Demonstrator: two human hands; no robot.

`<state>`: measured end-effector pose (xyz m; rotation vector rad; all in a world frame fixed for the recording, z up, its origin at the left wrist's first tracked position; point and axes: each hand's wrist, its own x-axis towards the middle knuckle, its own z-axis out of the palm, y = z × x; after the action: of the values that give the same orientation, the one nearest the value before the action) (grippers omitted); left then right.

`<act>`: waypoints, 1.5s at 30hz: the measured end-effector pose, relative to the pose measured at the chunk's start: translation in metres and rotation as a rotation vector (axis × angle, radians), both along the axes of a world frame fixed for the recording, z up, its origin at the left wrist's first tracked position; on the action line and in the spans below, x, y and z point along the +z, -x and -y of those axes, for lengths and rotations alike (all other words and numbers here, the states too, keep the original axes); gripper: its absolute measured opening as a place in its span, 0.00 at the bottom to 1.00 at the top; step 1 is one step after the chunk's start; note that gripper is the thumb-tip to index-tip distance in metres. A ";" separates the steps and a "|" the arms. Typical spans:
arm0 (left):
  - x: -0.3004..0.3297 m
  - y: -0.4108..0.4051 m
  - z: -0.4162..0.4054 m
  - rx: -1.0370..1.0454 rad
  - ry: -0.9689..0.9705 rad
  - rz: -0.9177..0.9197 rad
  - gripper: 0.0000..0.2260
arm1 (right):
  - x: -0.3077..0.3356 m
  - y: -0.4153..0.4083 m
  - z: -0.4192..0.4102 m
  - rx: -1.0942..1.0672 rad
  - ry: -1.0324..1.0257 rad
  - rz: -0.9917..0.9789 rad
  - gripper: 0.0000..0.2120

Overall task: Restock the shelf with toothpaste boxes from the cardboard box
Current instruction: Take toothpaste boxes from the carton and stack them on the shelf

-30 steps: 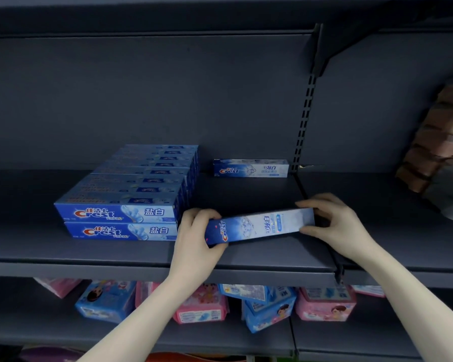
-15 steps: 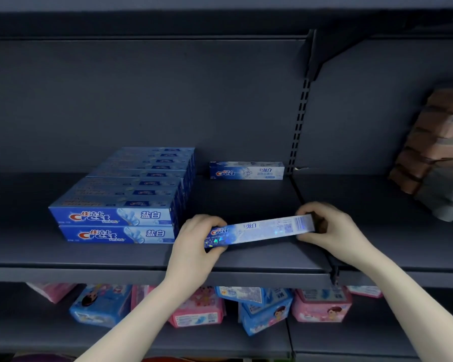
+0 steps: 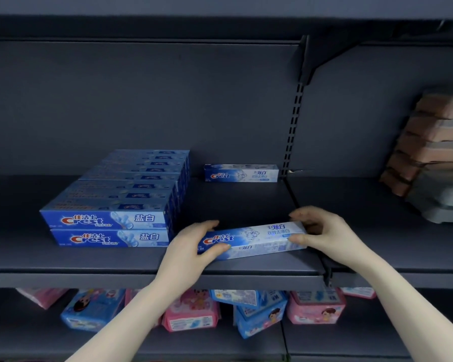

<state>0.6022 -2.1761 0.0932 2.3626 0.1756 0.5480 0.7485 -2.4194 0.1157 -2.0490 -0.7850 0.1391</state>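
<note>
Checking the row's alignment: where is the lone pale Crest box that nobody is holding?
In the head view, the lone pale Crest box stands at the shelf's back wall, right of the stacked blue boxes and just left of the slotted upright.

Two bare forearms come up from the bottom of the frame, one from lower left of centre, one from the lower right corner. No sleeves reach into view on either. The left hand (image 3: 191, 253) and right hand (image 3: 324, 232) wear no gloves, rings or watches. The nails are short and plain where they show.
</note>
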 end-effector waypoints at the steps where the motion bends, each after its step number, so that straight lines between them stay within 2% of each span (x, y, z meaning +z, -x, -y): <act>1: 0.001 -0.002 -0.001 0.001 -0.031 0.013 0.31 | 0.000 0.001 -0.001 -0.013 -0.020 0.021 0.20; 3: 0.001 -0.006 -0.002 0.010 -0.126 0.065 0.31 | 0.000 0.001 -0.004 -0.029 -0.010 0.127 0.21; 7: -0.004 -0.015 0.002 0.061 -0.349 0.216 0.17 | -0.009 0.000 -0.010 -0.049 0.103 0.487 0.19; 11: -0.006 -0.022 0.001 0.127 -0.480 0.241 0.16 | -0.015 -0.001 -0.013 -0.077 0.134 0.657 0.15; 18: -0.003 -0.056 -0.004 0.169 -0.539 0.215 0.18 | -0.015 -0.024 -0.033 -0.124 0.205 0.706 0.14; 33: -0.008 -0.151 -0.031 0.315 -0.601 0.125 0.19 | -0.017 -0.095 -0.090 -0.246 0.323 0.613 0.12; 41: -0.012 -0.176 -0.035 0.356 -0.546 0.078 0.17 | -0.015 -0.118 -0.109 -0.304 0.398 0.555 0.15; 45: -0.013 -0.180 -0.035 0.353 -0.590 0.068 0.17 | -0.019 -0.118 -0.111 -0.317 0.392 0.591 0.16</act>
<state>0.7825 -2.1408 0.0805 2.8961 0.4578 0.9530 0.8667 -2.3081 0.0967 -2.6035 -0.8091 -0.5561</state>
